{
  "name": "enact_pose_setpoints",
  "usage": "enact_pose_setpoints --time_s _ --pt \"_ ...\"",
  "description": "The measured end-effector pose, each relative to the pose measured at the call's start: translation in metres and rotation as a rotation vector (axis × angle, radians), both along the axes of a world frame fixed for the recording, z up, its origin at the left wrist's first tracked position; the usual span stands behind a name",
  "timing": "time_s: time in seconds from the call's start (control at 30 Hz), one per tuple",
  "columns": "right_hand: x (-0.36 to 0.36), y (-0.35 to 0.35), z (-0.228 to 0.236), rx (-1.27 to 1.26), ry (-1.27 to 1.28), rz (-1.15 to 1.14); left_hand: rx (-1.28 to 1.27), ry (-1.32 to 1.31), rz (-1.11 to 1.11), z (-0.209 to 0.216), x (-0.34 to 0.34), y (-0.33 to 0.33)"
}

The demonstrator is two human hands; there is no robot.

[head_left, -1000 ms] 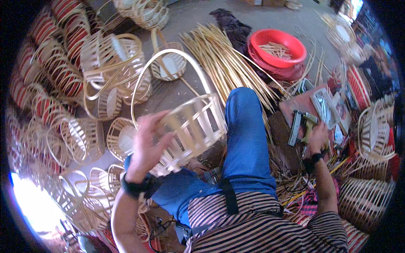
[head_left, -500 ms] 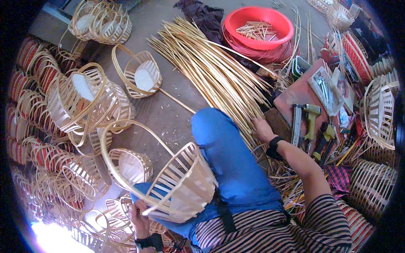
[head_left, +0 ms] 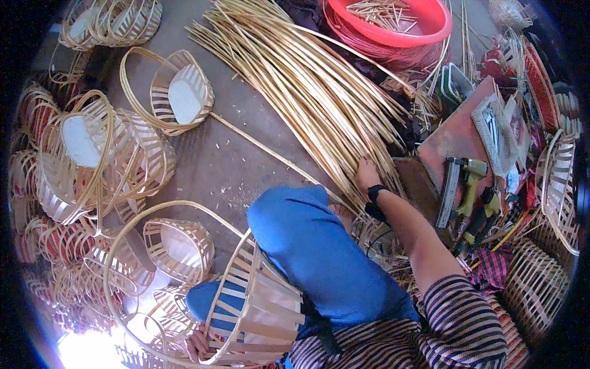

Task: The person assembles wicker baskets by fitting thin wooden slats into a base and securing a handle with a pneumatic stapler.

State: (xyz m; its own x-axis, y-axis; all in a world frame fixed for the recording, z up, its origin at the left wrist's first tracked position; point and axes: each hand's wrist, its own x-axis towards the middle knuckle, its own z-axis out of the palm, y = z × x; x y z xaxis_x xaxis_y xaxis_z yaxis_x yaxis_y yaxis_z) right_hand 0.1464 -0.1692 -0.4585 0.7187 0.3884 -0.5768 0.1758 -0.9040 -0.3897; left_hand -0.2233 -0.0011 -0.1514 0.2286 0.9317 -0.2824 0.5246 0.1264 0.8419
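An unfinished woven basket (head_left: 270,307) of pale flat strips, with a tall round cane hoop as its handle, leans across my lap. My left hand (head_left: 196,343) grips its lower left rim; the strips partly cover the fingers. To the right of my blue-trousered knee, my right hand (head_left: 367,174) is on the near end of a big bundle of thin cane rods (head_left: 295,80). Its fingers look curled down and closed on the rods, though the fingertips are hidden. A single rod (head_left: 264,149) lies slantwise on the floor between a finished-looking handled basket (head_left: 183,92) and my knee.
Stacked baskets (head_left: 80,144) crowd the left side. A red basin (head_left: 424,31) of short sticks sits at the back right. Nearer, a reddish board (head_left: 439,141) bears a white tray (head_left: 496,132) of metal strips. Two nail guns (head_left: 468,184) lie beside it.
My right hand has shifted slightly left and farther along the rods. The basket in my left hand has moved down and left. The whole view has tilted with my head.
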Motion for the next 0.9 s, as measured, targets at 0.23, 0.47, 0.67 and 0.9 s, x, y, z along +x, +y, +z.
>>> enact_pose_setpoints --time_s 0.23,0.47,0.67,0.9 --pt "-0.005 0.011 -0.003 -0.05 0.022 -0.248 -0.044 0.05 -0.064 0.015 0.012 0.006" --pt "-0.026 0.019 -0.005 -0.206 -0.138 -0.281 -0.08 0.064 -0.148 0.034 0.028 0.01" --pt "-0.01 0.014 0.018 -0.049 0.05 -0.105 -0.116 0.037 -0.257 0.061 0.042 0.011" --pt "0.004 -0.009 0.022 0.46 0.361 -0.268 -0.19 0.0 -0.463 0.073 0.064 0.007"
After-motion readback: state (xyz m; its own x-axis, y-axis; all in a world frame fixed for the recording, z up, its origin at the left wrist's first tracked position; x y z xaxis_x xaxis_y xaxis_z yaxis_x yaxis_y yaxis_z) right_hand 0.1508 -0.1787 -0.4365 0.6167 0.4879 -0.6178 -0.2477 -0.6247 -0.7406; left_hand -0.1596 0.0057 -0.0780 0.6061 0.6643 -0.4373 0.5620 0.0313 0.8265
